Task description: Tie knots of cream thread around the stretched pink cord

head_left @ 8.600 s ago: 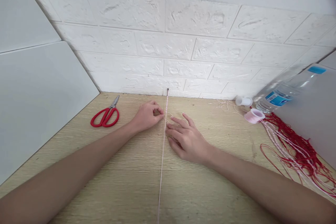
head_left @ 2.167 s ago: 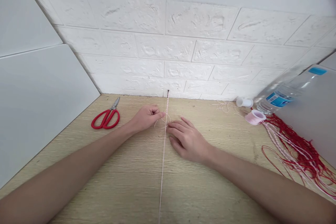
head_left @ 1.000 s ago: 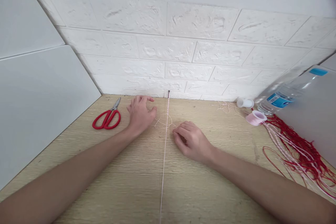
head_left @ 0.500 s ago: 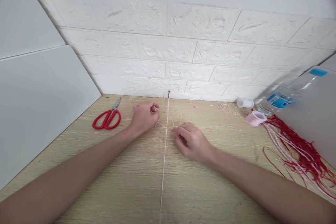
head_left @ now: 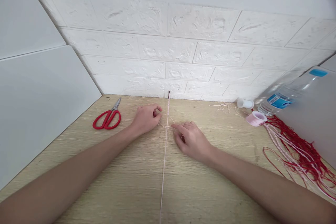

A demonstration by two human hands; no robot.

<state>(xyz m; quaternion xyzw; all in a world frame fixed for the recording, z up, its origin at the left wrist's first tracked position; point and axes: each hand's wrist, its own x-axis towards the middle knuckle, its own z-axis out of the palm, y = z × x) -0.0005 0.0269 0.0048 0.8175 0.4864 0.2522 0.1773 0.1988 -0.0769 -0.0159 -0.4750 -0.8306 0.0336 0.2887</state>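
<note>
A thin pink cord [head_left: 164, 161] runs taut down the middle of the wooden table [head_left: 126, 182], from a fixing at the wall's foot [head_left: 169, 92] toward me. Its far stretch looks braided. Loose thin strands [head_left: 168, 120] loop around the cord between my hands. My left hand [head_left: 146, 119] lies just left of the cord, thumb and forefinger pinched on a strand. My right hand [head_left: 191, 140] rests just right of the cord, fingers curled, fingertips pinching another strand close to the cord.
Red-handled scissors [head_left: 107, 119] lie at the back left. At the right are a pink thread spool [head_left: 255, 118], a white spool [head_left: 244, 103], a lying water bottle [head_left: 286, 92] and a tangle of red and pink cords [head_left: 296, 150]. White panels stand left and right.
My left hand opened and pulled back left a second ago, then returned to the cord and pinched again. My right hand curled, then slid forward toward the cord.
</note>
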